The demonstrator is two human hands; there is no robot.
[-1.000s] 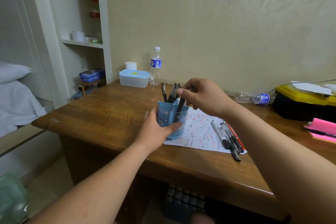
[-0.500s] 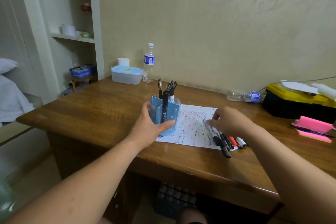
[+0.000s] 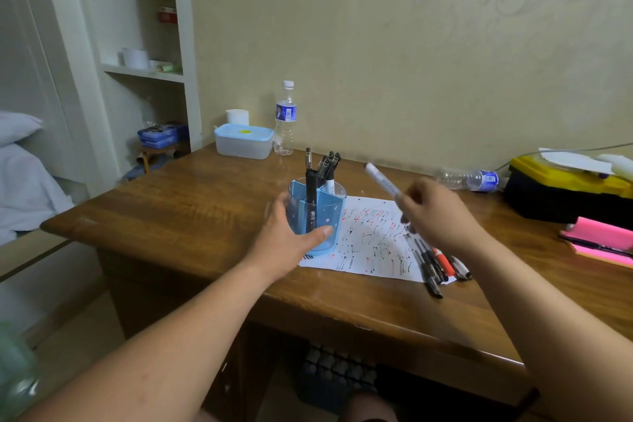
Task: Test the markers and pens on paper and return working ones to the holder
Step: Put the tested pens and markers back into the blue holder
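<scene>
Pens still unsorted lie in a loose bunch right of the holder, across the near corner of the paper, which is crowded with black and red test strokes. Left hand wraps the holder's near side, thumb across its front, as it did a second ago. Right hand is what changed. A second ago it was over the holder, putting a pen in, and half a second ago it was down on the bunch. Now it is raised just right of the holder, pinching a white marker that slants up toward the holder's top. Blur hides whether the marker is capped. My reading is that one pen is back and this marker is next, either for a stroke on the paper or to go straight in.
</scene>
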